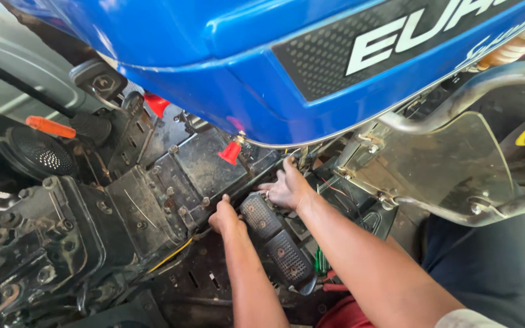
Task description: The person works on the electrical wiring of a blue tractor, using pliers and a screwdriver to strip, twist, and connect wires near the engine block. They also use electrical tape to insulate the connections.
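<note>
Both hands, left (223,217) curled, right (287,189) spread, press beside a grimy black studded foot pedal (274,243).

The hood (226,54) is glossy blue painted metal with a matt perforated grille (317,67). The pedals (274,240) look like dull metal with a studded, rough tread. The floor plate (153,200) is matt, grimy steel; the knob (231,152) seems smooth red plastic.
</note>
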